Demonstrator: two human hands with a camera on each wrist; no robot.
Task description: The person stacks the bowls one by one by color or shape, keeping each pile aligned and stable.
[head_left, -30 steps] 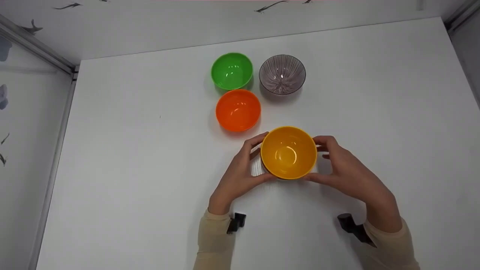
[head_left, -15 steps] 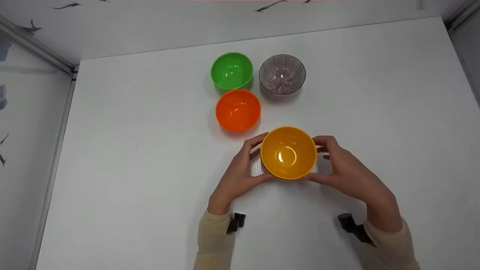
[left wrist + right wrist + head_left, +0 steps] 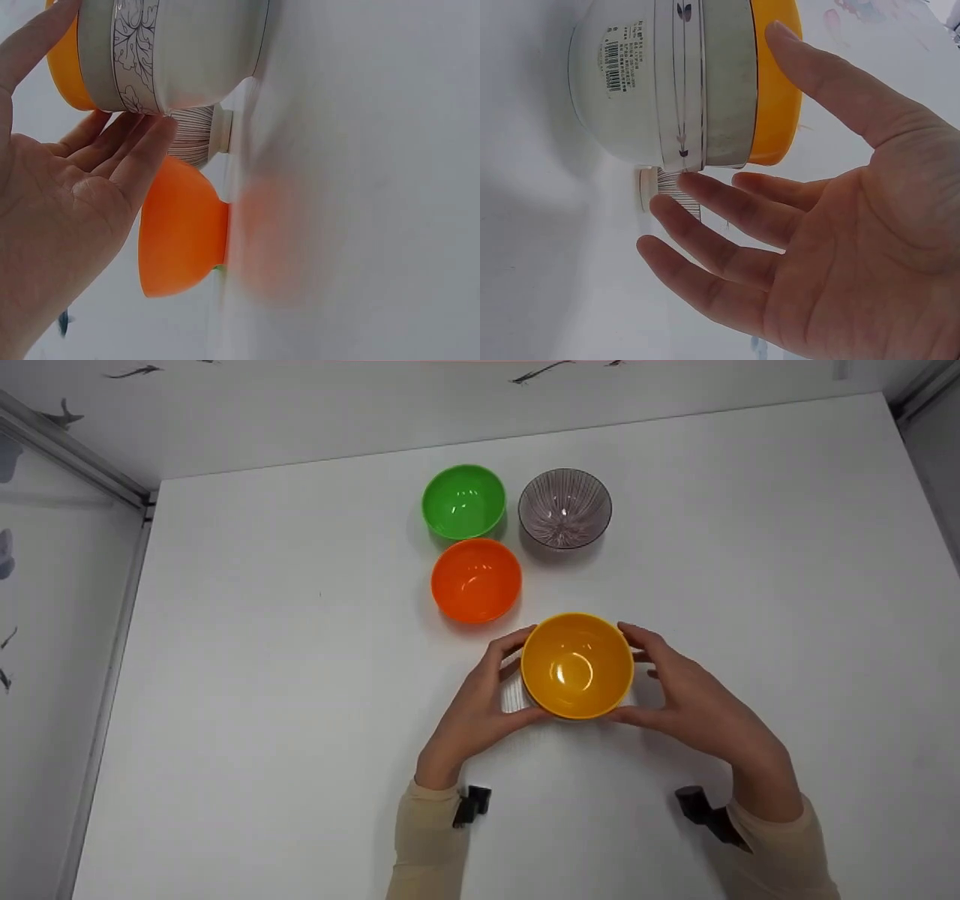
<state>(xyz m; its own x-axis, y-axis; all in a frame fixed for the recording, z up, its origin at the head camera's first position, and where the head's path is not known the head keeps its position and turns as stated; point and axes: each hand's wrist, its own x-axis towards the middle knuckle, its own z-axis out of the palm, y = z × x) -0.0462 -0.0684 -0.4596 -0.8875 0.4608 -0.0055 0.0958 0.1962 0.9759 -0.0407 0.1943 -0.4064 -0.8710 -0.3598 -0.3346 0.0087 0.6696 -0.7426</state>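
In the head view a yellow bowl (image 3: 577, 664) stands upright at the front, its inside facing up. Seen from the wrists it is the top of a stack: below its yellow rim come a grey band and a pale bowl (image 3: 202, 52) with a leaf-patterned band. My left hand (image 3: 472, 712) holds the stack's left side, thumb at the front. At the right side, my right hand (image 3: 694, 701) has its thumb by the yellow rim and its fingers loosely spread, some fingertips near the pale bowl. A label with a barcode (image 3: 620, 60) shows on the pale bowl.
Behind the stack sit an orange bowl (image 3: 476, 581), a green bowl (image 3: 464, 502) and a purplish ribbed see-through bowl (image 3: 565, 508). Orange and green look close together or touching. All stand on a white table (image 3: 262, 660) with a wall (image 3: 337, 412) behind.
My right index finger has straightened and lifted along the yellow rim. The left hand, the stack and the other bowls stay where they were.
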